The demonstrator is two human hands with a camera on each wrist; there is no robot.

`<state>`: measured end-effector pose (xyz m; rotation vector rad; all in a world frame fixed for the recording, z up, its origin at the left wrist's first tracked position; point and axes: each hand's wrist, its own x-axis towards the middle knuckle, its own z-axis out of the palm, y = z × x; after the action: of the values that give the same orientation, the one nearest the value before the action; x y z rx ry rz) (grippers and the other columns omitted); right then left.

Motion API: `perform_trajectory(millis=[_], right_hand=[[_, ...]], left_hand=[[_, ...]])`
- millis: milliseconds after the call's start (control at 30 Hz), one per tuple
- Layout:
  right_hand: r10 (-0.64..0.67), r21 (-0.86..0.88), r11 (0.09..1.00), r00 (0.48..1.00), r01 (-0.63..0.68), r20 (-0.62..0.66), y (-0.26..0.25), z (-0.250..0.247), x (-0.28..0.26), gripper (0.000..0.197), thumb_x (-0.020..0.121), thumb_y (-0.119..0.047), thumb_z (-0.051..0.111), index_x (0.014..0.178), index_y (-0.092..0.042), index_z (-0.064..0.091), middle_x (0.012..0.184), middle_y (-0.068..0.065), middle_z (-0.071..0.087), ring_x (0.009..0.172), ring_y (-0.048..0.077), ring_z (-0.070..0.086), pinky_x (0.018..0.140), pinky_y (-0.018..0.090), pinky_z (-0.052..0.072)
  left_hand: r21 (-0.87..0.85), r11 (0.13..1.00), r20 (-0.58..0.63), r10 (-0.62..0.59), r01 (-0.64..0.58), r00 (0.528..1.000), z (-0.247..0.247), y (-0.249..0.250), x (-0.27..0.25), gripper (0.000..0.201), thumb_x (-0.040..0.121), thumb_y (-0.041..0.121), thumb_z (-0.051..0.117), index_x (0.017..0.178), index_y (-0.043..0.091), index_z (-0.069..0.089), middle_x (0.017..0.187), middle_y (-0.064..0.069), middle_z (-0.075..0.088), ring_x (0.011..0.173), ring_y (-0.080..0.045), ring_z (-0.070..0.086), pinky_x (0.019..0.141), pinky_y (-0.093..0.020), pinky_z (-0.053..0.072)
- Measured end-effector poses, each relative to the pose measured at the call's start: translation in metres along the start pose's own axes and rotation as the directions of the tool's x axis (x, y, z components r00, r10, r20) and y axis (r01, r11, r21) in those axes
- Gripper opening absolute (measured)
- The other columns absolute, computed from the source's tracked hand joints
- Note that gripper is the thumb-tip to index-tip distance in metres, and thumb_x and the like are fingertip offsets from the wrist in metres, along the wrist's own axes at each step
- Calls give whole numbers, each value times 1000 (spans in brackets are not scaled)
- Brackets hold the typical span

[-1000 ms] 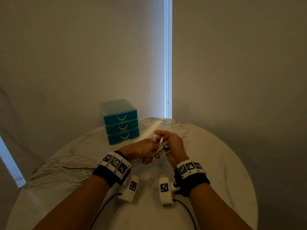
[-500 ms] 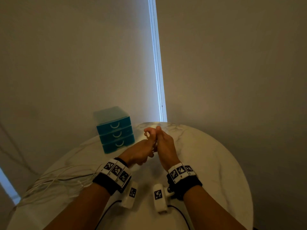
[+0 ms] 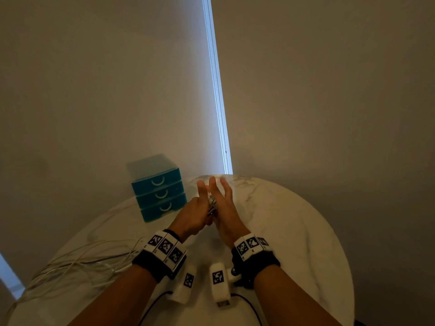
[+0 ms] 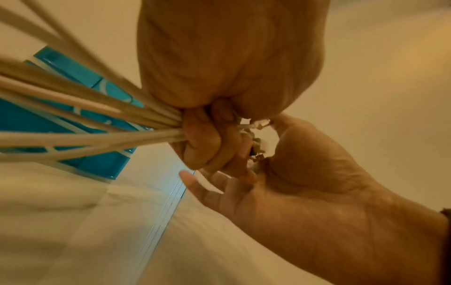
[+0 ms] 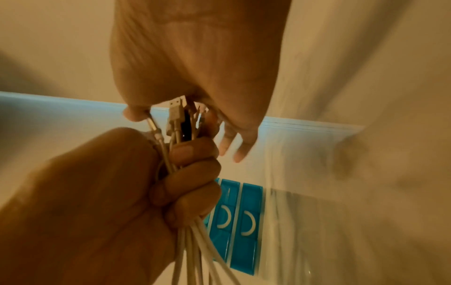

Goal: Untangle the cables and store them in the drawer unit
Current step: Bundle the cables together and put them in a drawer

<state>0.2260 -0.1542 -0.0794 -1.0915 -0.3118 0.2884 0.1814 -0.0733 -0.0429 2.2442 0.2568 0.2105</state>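
Observation:
My left hand [image 3: 195, 215] grips a bundle of white cables [image 4: 85, 117] in a fist just below their plug ends [image 5: 176, 113]. The same fist [image 5: 136, 185] fills the lower left of the right wrist view. My right hand [image 3: 222, 201] lies beside it with fingers [image 5: 231, 146] straight, its palm [image 4: 307, 169] against the plug ends and its thumb tip at one metal plug. The cables trail left across the table in loose strands [image 3: 77, 262]. The teal three-drawer unit [image 3: 160, 196] stands behind my left hand, all drawers closed.
The round marble table [image 3: 289, 222] ends in curved edges on the right and at the back. The wall and a bright vertical strip [image 3: 219, 102] stand close behind it. White tagged camera units [image 3: 220, 283] hang under my wrists.
My right hand has let go of the cable ends and straightened its fingers, its palm now against the plugs. Both hands have moved away from me, toward the back of the table.

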Motion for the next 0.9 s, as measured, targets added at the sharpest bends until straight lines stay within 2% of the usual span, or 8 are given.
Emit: perform_trajectory(millis=[100,300,467,533,667,733,800,900], right_hand=[[-111,-127,987,991,102,-68,-2,-5,-1,41,94,-73,59,119,-44,70,117,-9,79,107,12,75,83,32,62],[-219,-256,948,971,187,-100,4,3,-2,56,105,-68,40,119,-31,79,107,-11,81,98,2,75,73,15,57],[-115,-213,973,984,84,-137,-4,-5,1,61,106,-69,34,112,-30,80,106,-6,81,100,9,74,70,18,55],[-26,-123,992,989,9,-144,-6,-7,4,52,101,-75,43,112,-36,75,104,-5,81,103,14,75,72,23,55],[-2,-78,997,1000,1,-8,2,-4,5,71,75,-93,55,131,-51,65,122,-10,74,103,4,67,82,29,54],[34,-74,997,999,-32,28,2,-5,1,56,79,-86,54,104,-41,77,101,-8,78,95,7,71,86,35,59],[78,-77,994,996,-75,33,6,-10,-1,52,88,-75,58,110,-31,75,104,-1,79,103,19,75,95,40,62],[140,-53,989,990,-138,32,8,-9,-4,62,91,-71,66,129,-23,71,120,8,78,116,25,74,100,43,62]], left_hand=[[-52,997,26,-49,50,998,-3,-1,1,101,94,79,-5,107,15,73,68,-5,62,47,-8,49,41,-18,36],[4,999,-84,-34,35,996,7,6,5,96,100,73,-4,71,11,64,55,-2,57,41,-11,47,42,-20,36],[4,998,-99,-68,68,993,17,10,9,100,101,68,-8,107,16,77,71,-11,70,55,-14,59,51,-24,44],[-48,997,-108,-70,65,992,16,17,6,101,98,68,-11,106,17,75,70,-13,68,60,-14,64,69,-35,61],[-214,967,21,-137,138,990,10,31,8,120,82,93,-9,83,9,77,100,-34,73,99,-37,75,108,-50,53],[-314,919,78,-226,239,971,5,34,9,145,68,105,-4,118,-5,74,106,-36,72,106,-45,73,104,-44,55],[-320,899,53,-299,300,953,3,36,9,136,76,102,1,149,-1,52,119,-32,71,122,-43,67,95,-38,56],[-361,854,146,-345,374,927,-1,39,6,130,74,104,8,159,10,40,150,-25,55,141,-46,51,115,-61,44]])
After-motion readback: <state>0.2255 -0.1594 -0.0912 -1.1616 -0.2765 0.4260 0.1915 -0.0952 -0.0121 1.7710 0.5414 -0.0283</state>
